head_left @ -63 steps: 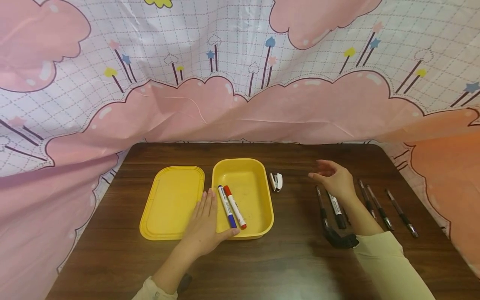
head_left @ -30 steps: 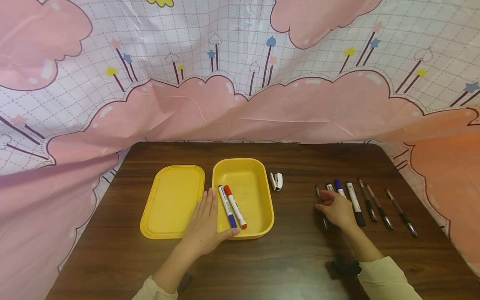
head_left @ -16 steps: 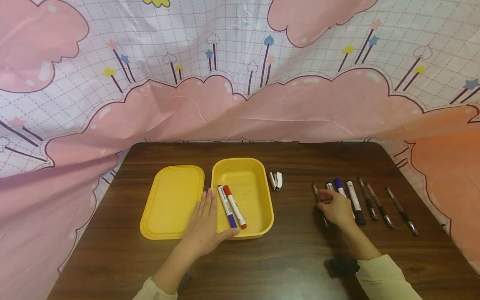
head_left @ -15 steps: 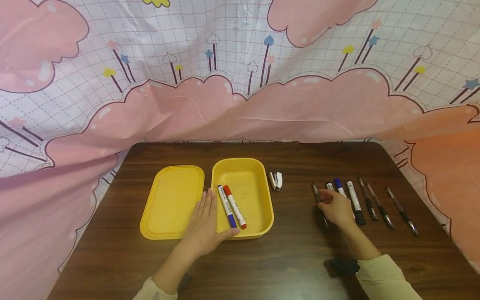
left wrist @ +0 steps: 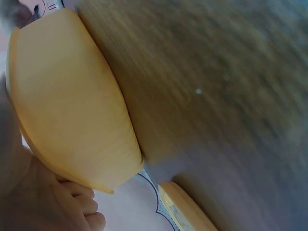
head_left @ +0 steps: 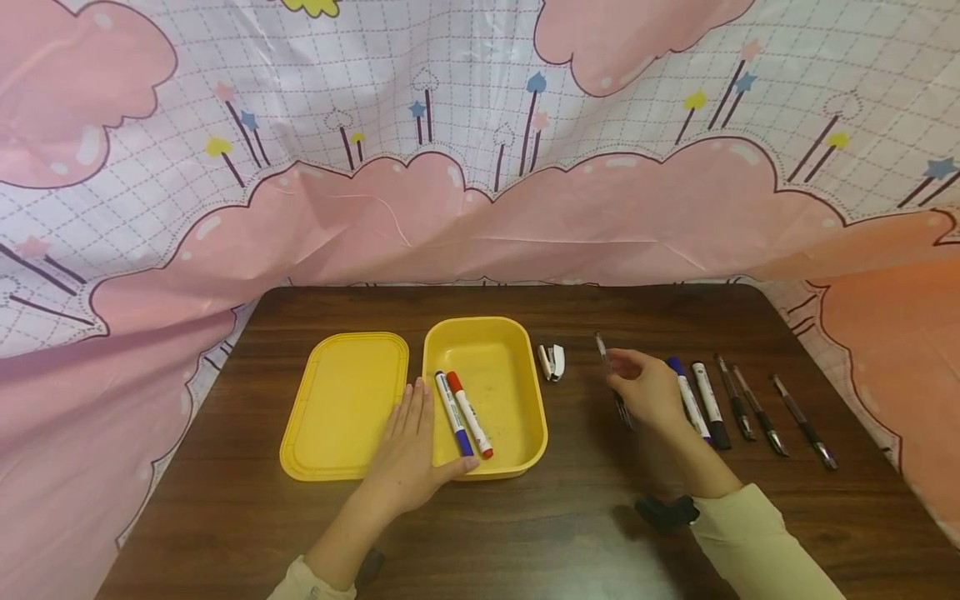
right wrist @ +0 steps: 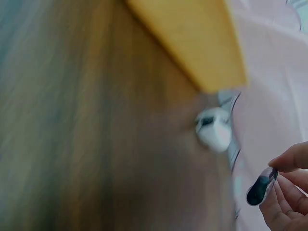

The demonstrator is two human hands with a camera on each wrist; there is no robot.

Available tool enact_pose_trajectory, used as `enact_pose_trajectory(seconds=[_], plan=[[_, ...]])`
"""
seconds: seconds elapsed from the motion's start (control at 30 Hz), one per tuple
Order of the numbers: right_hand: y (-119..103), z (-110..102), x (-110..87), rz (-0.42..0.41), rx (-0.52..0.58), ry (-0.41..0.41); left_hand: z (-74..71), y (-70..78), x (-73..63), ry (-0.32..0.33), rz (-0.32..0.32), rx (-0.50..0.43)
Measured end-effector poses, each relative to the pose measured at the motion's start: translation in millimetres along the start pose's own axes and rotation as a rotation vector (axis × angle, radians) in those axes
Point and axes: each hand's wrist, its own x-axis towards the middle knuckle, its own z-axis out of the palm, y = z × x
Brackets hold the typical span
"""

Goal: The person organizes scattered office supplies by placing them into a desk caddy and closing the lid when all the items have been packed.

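My right hand (head_left: 651, 393) pinches a slim gel pen (head_left: 603, 348) with a clear barrel between thumb and fingers, over the table right of the stapler. In the right wrist view, the dark end of the pen (right wrist: 260, 189) sticks out from the fingertips. My left hand (head_left: 403, 462) lies with straight fingers along the left side of a yellow box (head_left: 536, 392), its thumb at the near rim. Inside the box lie a blue-capped marker (head_left: 452, 408) and a red-capped marker (head_left: 471, 417). The left wrist view shows the box's outer wall (left wrist: 72, 96) close by.
A yellow lid (head_left: 345, 408) lies left of the box, and a small white stapler (head_left: 553, 363) at its right. Beyond my right hand are a blue marker (head_left: 690, 402), a black-capped marker (head_left: 711, 404) and several gel pens (head_left: 804, 422). A patterned cloth (head_left: 480, 217) hangs behind the table.
My right hand has come down to the gel pen, pinched it, and carried it left and away from me, toward the stapler. The left hand stays at the box.
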Motion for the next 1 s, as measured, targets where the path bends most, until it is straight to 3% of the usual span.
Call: enact_pose_trajectory(seconds=[0.33,0.57,0.7,1.0], plan=[[-81,16,12.8,-0.050,0.173,-0.073,-3.2,-3.0,-2.0,0.006,-0.006,-0.003],[-123,35,18.7,-0.110,0.208,-0.106,-3.5,-5.4,-0.9,0.021,-0.009,-0.005],[-132,48,17.0,-0.138,0.217,-0.141,0.1,-5.8,1.3,0.029,0.001,0.016],[-128,85,3.3,-0.096,0.199,-0.236,0.1,-2.5,0.4,0.018,-0.002,-0.003]])
